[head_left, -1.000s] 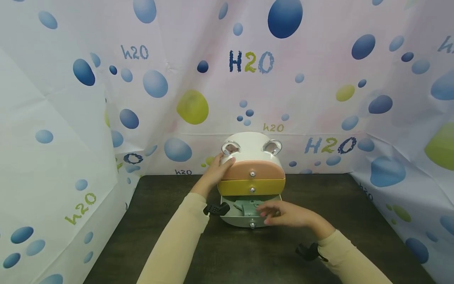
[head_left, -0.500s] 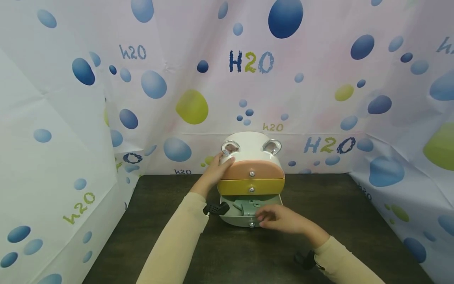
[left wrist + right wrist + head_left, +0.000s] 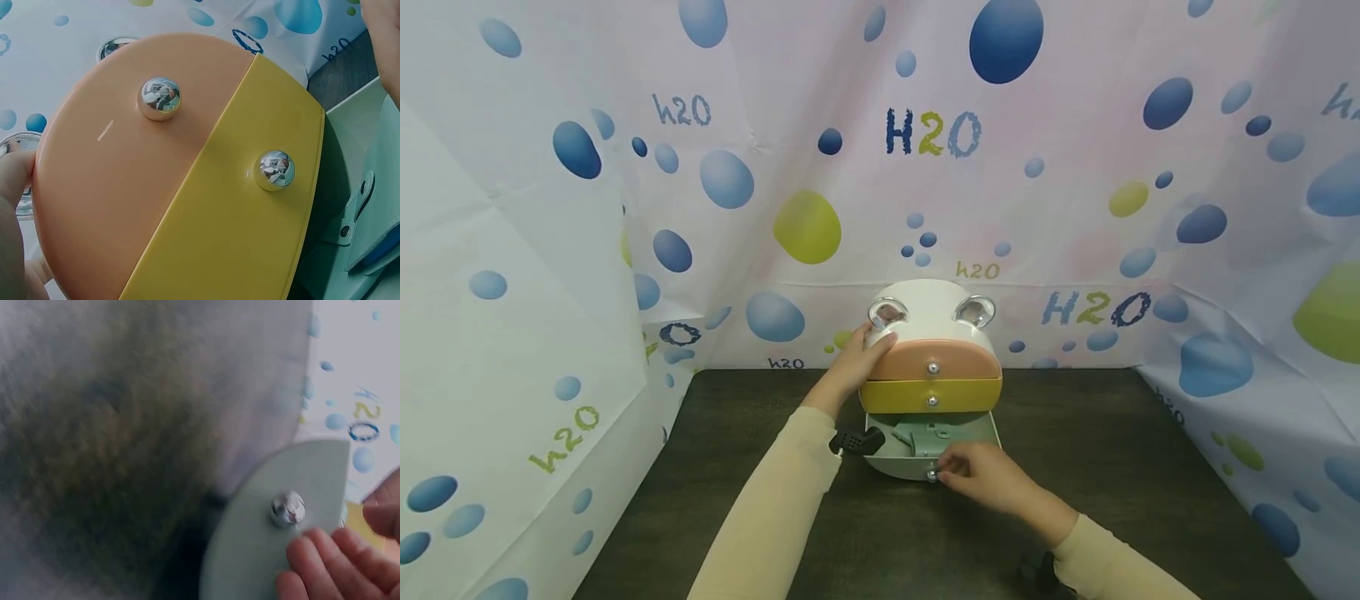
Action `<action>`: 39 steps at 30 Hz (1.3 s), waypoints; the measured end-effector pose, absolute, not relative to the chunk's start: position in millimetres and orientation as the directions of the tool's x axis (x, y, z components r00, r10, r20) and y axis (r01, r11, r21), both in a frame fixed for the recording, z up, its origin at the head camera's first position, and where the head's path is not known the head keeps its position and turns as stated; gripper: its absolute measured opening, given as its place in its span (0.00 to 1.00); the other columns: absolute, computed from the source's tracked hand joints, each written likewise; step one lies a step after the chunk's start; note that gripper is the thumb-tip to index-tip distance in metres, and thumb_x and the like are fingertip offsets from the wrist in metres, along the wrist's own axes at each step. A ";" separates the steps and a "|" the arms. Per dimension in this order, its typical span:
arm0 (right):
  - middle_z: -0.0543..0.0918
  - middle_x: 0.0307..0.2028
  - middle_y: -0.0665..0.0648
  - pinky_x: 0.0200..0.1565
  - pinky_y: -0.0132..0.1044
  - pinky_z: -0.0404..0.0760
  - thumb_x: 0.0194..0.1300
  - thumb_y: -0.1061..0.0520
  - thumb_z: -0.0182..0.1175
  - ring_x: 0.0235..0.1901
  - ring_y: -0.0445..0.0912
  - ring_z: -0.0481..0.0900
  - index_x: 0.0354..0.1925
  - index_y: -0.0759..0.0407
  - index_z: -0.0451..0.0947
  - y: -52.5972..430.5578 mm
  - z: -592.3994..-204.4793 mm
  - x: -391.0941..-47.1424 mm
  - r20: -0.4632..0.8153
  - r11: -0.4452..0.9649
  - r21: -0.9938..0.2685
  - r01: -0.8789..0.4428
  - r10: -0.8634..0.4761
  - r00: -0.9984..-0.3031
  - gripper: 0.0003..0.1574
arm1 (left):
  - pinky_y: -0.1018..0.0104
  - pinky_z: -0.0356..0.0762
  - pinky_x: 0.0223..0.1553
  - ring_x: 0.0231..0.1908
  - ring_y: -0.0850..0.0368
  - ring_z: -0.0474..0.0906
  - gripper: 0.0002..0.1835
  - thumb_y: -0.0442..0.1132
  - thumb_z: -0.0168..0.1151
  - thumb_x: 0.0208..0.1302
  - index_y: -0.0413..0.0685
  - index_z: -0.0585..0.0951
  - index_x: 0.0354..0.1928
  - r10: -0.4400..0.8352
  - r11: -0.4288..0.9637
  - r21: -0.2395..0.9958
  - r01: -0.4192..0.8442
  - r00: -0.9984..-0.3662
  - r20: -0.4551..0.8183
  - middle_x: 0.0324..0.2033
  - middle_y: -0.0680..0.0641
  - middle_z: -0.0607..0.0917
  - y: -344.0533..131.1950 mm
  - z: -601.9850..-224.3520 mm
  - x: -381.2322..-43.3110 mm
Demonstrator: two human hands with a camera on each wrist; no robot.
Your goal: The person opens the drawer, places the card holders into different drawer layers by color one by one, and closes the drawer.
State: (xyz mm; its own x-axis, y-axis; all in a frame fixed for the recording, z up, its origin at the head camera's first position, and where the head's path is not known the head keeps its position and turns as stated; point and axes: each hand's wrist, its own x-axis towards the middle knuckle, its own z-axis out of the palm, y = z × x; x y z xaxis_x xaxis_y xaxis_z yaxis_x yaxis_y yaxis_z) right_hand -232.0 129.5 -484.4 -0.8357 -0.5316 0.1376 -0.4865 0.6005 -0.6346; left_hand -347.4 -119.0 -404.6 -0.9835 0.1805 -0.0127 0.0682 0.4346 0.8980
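Note:
A small drawer chest (image 3: 925, 308) with a white top and silver ring ears stands on the table. My left hand (image 3: 856, 367) grips its upper left side, the thumb near the orange drawer (image 3: 144, 175). Below the closed yellow drawer (image 3: 250, 150), the green bottom drawer (image 3: 887, 468) is pulled out. In it lies a green wallet-like thing (image 3: 925, 440) with snap straps (image 3: 345, 230). My right hand (image 3: 985, 477), fingers loosely bent, is beside the silver knob (image 3: 288, 509) of the green drawer; in the right wrist view, its fingertips are just beside the knob and the thumb is apart.
The dark table (image 3: 760, 517) extends to both sides and in front of the chest. A printed sheet (image 3: 880, 183) with blue and green spots hangs behind it and along both sides.
My right hand has moved down and left, from above the wallet-like thing to the green drawer's front knob. My left hand and the chest have stayed in place.

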 end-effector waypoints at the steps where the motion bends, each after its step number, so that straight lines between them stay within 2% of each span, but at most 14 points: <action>1: 0.85 0.33 0.43 0.34 0.34 0.81 0.67 0.54 0.66 0.33 0.36 0.82 0.41 0.56 0.84 126.9 -486.1 -230.9 0.147 0.619 -0.620 -0.483 -0.513 -0.846 0.08 | 0.40 0.49 0.72 0.76 0.41 0.48 0.52 0.73 0.49 0.65 0.50 0.48 0.80 0.180 0.435 0.898 0.066 -0.984 -0.014 0.78 0.40 0.52 -119.0 -404.7 -347.7; 10: 0.85 0.27 0.41 0.30 0.35 0.79 0.63 0.52 0.69 0.27 0.34 0.81 0.35 0.51 0.87 108.9 -497.0 -221.7 0.190 0.769 -0.459 -0.445 -0.405 -0.894 0.04 | 0.39 0.49 0.72 0.76 0.41 0.48 0.52 0.73 0.49 0.66 0.50 0.48 0.80 0.178 0.448 0.891 0.069 -0.984 -0.013 0.77 0.40 0.53 -118.8 -404.5 -347.7; 17: 0.84 0.25 0.40 0.25 0.34 0.77 0.60 0.49 0.72 0.25 0.34 0.79 0.32 0.47 0.87 103.1 -505.7 -217.5 0.221 0.827 -0.412 -0.382 -0.316 -0.923 0.05 | 0.39 0.49 0.72 0.76 0.41 0.48 0.52 0.72 0.49 0.65 0.49 0.48 0.80 0.178 0.441 0.895 0.075 -0.984 -0.006 0.77 0.40 0.52 -118.3 -405.7 -347.9; 25: 0.86 0.26 0.41 0.22 0.34 0.75 0.54 0.46 0.75 0.25 0.37 0.81 0.28 0.43 0.85 99.4 -512.0 -217.8 0.303 0.876 -0.288 -0.386 -0.299 -0.905 0.08 | 0.38 0.49 0.72 0.76 0.40 0.48 0.52 0.73 0.50 0.65 0.50 0.48 0.80 0.176 0.435 0.898 0.070 -0.984 -0.008 0.77 0.40 0.52 -117.8 -406.1 -347.6; 39: 0.84 0.23 0.40 0.21 0.31 0.73 0.53 0.46 0.76 0.21 0.33 0.78 0.26 0.43 0.84 99.2 -528.2 -224.0 0.428 0.869 -0.264 -0.419 -0.284 -0.858 0.10 | 0.38 0.48 0.72 0.76 0.40 0.47 0.52 0.73 0.50 0.65 0.50 0.49 0.80 0.170 0.431 0.900 0.068 -0.985 -0.007 0.77 0.39 0.52 -117.1 -405.8 -346.1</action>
State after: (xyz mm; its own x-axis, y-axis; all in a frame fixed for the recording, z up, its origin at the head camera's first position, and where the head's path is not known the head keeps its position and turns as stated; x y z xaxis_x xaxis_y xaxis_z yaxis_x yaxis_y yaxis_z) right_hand -224.0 99.2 -528.2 -0.8583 -0.2835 0.4278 -0.4186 0.8690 -0.2638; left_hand -346.1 -117.1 -405.8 -0.9854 0.1703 -0.0071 0.0681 0.4313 0.8996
